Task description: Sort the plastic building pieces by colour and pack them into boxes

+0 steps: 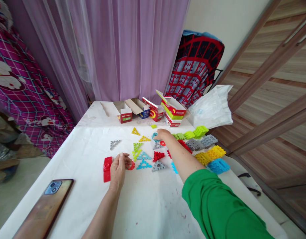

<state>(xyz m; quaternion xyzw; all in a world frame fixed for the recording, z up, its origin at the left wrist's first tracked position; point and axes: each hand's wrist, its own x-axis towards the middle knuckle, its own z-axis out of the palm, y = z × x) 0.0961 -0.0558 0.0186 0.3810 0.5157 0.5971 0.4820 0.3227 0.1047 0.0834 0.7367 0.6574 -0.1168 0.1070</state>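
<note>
My left hand rests on the white cloth with loosely bent fingers, a little apart. Its fingertips are beside a red round toothed piece, and a red plastic block lies left of the wrist. My right hand reaches to the far middle, its fingers closed on a blue building piece. Below that hand are another red round piece and a grey piece. Between the hands lie triangular pieces: yellow, lime green, light blue, red and grey.
Stacks of green, grey, yellow and blue pieces stand at the right. Opened cardboard boxes and a white plastic bag sit at the back. A phone lies front left.
</note>
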